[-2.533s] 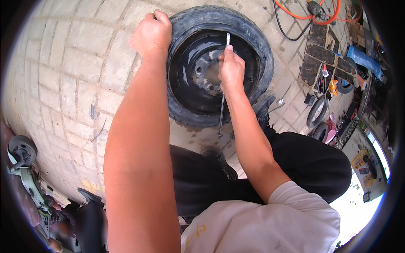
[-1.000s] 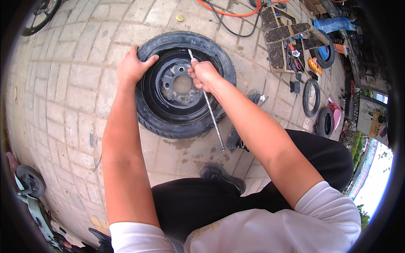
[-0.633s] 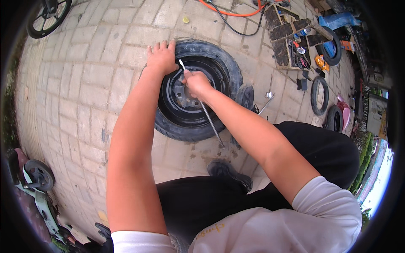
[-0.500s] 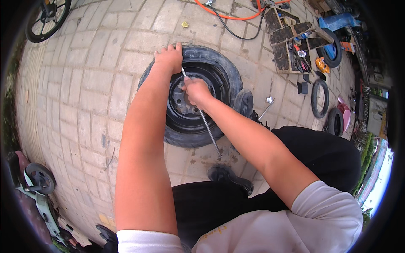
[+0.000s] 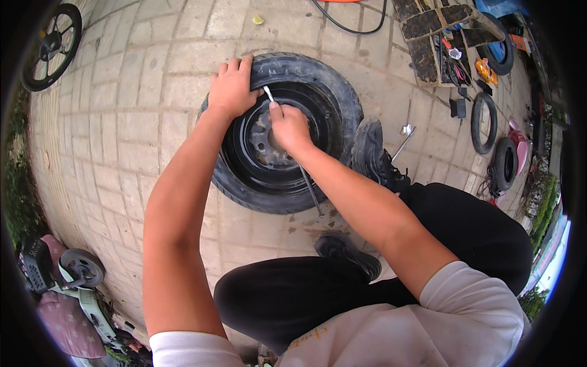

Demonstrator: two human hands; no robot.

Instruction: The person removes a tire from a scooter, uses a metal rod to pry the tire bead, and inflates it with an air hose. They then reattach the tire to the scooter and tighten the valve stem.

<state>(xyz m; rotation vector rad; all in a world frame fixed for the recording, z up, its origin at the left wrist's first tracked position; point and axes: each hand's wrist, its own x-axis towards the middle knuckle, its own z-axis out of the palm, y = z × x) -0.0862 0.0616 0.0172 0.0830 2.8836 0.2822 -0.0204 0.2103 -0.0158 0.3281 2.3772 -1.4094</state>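
Note:
A black car tire [image 5: 281, 202] lies flat on the paving, mounted on a dark steel wheel rim [image 5: 260, 131]. My left hand [image 5: 232, 88] grips the tire's far left side, fingers over the tread and thumb by the inner edge. Closed around a long metal tire lever [image 5: 310, 191], my right hand [image 5: 290, 129] is above the middle of the rim. The lever's flat silver tip points at the tire's inner edge beside my left thumb; whether it touches there I cannot tell. Its other end reaches past the tire's near side.
My shoe [image 5: 369, 153] is against the tire's right side. Beyond it lies a metal tool [image 5: 403, 145]. Far right stand a wooden tool tray [image 5: 422, 49] and loose tires [image 5: 484, 123]. A black hose [image 5: 354, 30] curves at the top; a scooter [image 5: 82, 306] is at lower left.
My left thumb has come away from the lever's tip, which now shows flat and bare. The lever has shifted a little with my right hand. The whole view has shifted too.

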